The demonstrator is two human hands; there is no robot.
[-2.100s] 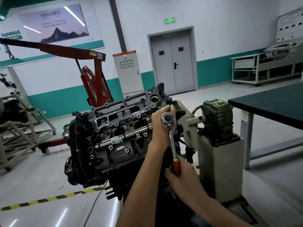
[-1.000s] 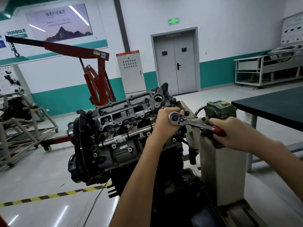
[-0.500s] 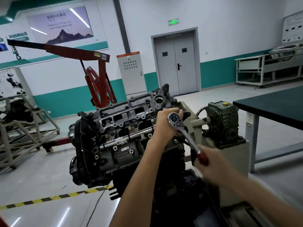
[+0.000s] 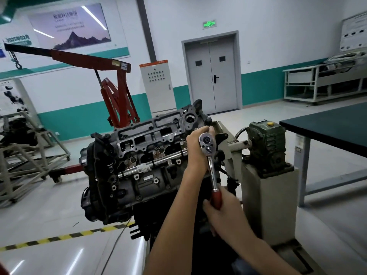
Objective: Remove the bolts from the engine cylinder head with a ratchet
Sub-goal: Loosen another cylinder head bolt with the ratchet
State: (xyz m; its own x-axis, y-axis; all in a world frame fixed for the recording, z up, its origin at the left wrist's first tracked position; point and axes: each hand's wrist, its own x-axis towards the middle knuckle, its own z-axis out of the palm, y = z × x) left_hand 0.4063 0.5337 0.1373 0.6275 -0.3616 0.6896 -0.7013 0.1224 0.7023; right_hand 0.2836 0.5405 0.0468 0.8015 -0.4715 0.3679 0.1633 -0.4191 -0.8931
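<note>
While the engine cylinder head (image 4: 151,143) sits tilted toward the person on its stand (image 4: 268,195), the work is at the end nearest the green gearbox (image 4: 268,147). The 2 hands share the ratchet (image 4: 211,165). The left hand (image 4: 196,151) curls round behind its chrome head, and the right hand (image 4: 224,211) is wrapped round the red handle, which hangs almost straight down. The bolt being worked is hidden behind the ratchet head and the left hand.

To do this stroke well, I judge the left hand should press the head squarely along the bolt's axis so the socket cannot slip off. The right should pull in a smooth arc, not a jerk, with knuckles clear of the stand.

Readable writing is scarce. The mountain poster (image 4: 69,26) carries blurred lines of characters. A sign (image 4: 17,39) left of it seems to begin 2025. The green exit sign (image 4: 209,23) above the door (image 4: 212,76) and the white label (image 4: 144,168) on the silver rail (image 4: 168,158) are too small to read.
</note>
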